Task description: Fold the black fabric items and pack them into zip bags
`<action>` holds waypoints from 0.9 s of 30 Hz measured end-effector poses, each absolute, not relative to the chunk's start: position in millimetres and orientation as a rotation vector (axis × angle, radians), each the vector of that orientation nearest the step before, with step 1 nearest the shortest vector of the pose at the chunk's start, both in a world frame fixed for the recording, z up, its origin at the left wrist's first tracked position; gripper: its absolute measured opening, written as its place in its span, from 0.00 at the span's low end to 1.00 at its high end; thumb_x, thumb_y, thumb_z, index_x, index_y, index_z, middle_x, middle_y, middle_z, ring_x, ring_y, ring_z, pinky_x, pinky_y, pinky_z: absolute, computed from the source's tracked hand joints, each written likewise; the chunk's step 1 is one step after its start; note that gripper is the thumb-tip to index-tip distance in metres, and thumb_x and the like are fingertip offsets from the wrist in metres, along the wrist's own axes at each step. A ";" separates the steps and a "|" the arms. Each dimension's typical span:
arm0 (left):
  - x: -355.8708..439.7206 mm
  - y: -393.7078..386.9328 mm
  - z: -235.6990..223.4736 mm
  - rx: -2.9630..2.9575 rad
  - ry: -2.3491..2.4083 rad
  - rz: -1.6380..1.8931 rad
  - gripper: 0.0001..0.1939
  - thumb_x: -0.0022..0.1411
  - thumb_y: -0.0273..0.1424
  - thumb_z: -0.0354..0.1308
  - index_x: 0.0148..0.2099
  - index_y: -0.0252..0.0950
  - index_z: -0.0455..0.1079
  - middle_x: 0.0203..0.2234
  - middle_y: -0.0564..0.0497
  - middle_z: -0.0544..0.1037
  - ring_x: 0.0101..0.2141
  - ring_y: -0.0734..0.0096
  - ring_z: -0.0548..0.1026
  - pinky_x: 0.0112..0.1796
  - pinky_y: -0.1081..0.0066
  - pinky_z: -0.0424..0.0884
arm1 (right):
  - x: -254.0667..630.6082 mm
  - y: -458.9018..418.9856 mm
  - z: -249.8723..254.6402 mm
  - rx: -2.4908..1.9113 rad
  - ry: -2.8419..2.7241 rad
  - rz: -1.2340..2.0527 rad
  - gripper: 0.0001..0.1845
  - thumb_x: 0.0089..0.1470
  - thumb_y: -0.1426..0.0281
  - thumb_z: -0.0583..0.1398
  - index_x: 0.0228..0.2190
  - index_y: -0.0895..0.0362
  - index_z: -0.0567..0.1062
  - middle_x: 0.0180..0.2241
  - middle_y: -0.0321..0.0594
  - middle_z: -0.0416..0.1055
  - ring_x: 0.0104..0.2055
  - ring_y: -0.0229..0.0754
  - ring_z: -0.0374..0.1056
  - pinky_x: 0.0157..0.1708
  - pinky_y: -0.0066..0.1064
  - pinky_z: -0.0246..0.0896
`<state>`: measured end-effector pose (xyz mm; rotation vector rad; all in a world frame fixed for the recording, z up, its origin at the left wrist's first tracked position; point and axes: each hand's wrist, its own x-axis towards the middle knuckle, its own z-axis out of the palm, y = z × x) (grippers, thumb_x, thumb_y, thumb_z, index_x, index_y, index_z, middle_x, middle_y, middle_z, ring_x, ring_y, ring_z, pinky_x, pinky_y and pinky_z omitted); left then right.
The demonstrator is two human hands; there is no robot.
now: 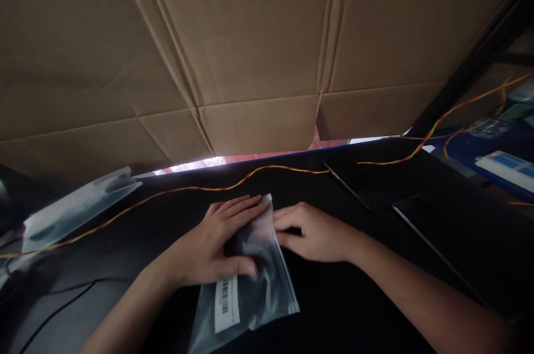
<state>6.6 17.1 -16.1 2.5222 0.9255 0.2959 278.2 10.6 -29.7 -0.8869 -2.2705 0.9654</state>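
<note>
We best steady the plastic bag (263, 257) under our spread left hand (212, 240), right hand (315, 232) narrowed at its edge, grip unclear.

This place is looking like a makeshift workstation, though the kind of building is remaining unclear. A creased cardboard sheet (258, 37) is screening the far side of a black tabletop (334, 304), a twisted red-and-yellow wire (183, 188) is trailing across it, and a barcoded zip bag (271, 282) and a cloudy plastic bag (83, 207) are lying there.
</note>
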 end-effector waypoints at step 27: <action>39.6 4.8 -17.0 1.942 1.328 0.760 0.19 0.75 0.44 0.54 0.35 0.38 0.73 0.24 0.56 0.74 0.27 0.71 0.70 0.29 0.72 0.65 | 265.3 6.6 -34.6 -1.126 -1.774 1.578 0.19 0.66 0.60 0.66 0.27 0.55 0.69 0.21 0.26 0.61 0.22 0.29 0.56 0.21 0.20 0.51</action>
